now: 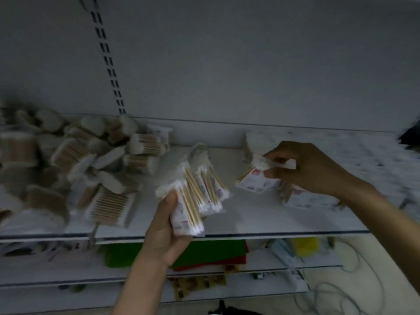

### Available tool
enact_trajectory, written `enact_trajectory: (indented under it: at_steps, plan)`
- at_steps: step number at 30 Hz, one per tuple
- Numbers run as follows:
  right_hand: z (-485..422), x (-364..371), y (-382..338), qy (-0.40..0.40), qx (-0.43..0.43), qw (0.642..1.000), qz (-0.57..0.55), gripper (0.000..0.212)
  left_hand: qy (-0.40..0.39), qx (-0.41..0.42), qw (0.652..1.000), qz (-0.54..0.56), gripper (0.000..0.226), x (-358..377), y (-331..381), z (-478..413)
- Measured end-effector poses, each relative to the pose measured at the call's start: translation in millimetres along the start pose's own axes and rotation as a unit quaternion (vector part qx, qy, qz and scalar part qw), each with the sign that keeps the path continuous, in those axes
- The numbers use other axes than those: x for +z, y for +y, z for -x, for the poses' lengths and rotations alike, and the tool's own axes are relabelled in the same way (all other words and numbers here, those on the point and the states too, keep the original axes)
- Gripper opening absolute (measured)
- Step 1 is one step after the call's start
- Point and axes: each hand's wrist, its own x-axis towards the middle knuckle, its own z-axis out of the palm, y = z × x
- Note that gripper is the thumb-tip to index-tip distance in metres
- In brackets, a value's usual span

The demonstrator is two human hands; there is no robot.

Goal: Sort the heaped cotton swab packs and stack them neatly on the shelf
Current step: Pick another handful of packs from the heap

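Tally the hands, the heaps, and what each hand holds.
Hands: 2 (left hand, right hand)
Heap: 1
Bundle in left hand: 1
Pack in right hand: 1
Total: 5

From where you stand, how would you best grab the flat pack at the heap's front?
Probably by the near edge of the flat pack, reaching from the shelf front: it lies flat there, that edge uncovered, while the heap crowds its far side.

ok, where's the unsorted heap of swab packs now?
Head view: the heap lies at the left end of the shelf, left of the bundle gripped by the left hand.
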Motion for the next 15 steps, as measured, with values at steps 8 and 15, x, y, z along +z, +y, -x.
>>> enact_trajectory:
  at_steps: [8,15]
  plan:
    - [-4,37,57,0.009,-0.085,0.969,0.231,0.031,0.102,-0.002,0.995,0.023,0.076,11,-52,5]
    - [-13,53,79,0.093,-0.124,0.939,0.306,0.032,0.097,-0.035,0.995,-0.004,0.077,23,-70,6]
